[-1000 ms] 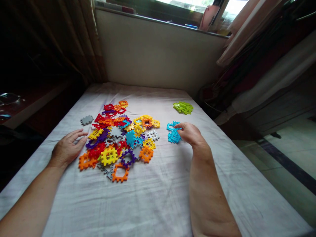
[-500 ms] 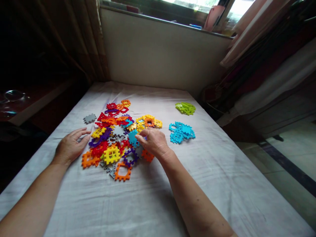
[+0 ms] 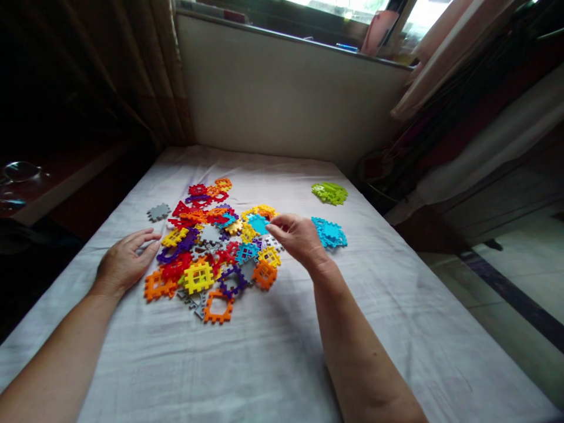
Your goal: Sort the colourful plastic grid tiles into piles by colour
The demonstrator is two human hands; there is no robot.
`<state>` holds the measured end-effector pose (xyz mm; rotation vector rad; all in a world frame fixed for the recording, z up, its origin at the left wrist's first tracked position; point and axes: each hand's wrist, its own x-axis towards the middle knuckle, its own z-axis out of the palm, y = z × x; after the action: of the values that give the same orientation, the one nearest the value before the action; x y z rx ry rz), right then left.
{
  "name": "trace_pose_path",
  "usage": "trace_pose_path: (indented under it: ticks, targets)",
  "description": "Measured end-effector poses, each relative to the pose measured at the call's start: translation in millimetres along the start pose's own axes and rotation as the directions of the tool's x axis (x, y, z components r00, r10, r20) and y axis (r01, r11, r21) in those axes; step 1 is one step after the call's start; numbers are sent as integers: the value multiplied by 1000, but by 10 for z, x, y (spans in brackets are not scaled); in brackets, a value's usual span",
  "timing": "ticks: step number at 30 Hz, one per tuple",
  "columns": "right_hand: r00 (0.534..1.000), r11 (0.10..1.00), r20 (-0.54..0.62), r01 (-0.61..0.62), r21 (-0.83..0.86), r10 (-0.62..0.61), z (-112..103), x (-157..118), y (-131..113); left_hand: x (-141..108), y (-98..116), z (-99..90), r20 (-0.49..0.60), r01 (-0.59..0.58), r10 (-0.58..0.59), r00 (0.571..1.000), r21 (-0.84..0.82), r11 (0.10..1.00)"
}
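Note:
Between the thumb and fingers of my right hand [image 3: 296, 238] is a flat blue piece [image 3: 258, 224], held over the right side of a mixed heap. My left hand [image 3: 127, 260] lies with its fingers apart at the heap's left edge, holding nothing. Red, orange, yellow, purple, grey and blue notched pieces make up the heap, among them a yellow piece [image 3: 198, 277] and an orange piece [image 3: 218, 306] at the front. Partly behind my right hand sits a pile of blue pieces [image 3: 329, 233]. Farther back is a pile of green pieces [image 3: 329, 193].
A pale sheet [image 3: 282, 352] covers the surface. One grey piece [image 3: 158, 212] lies apart at the left. Beyond are a wall [image 3: 291, 94] and a window. Glasses [image 3: 22, 171] rest on a dark shelf at left, and cloths hang at right.
My right hand has moved right, carrying the blue piece away from the middle of the heap. A blue window piece and a yellow piece are now uncovered there. My left hand has stayed still.

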<state>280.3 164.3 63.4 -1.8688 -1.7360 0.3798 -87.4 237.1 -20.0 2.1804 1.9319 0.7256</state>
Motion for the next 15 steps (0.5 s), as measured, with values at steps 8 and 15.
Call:
trace_pose_path:
  ticks: [8, 15]
  targets:
    - [889, 905, -343, -382, -185, 305, -415, 51, 824, 2, 4, -7, 16, 13, -13, 1000, 9, 1000]
    - [903, 872, -273, -404, -277, 332, -350, 55, 988, 1, -54, 20, -18, -7, 7, 1000, -19, 1000]
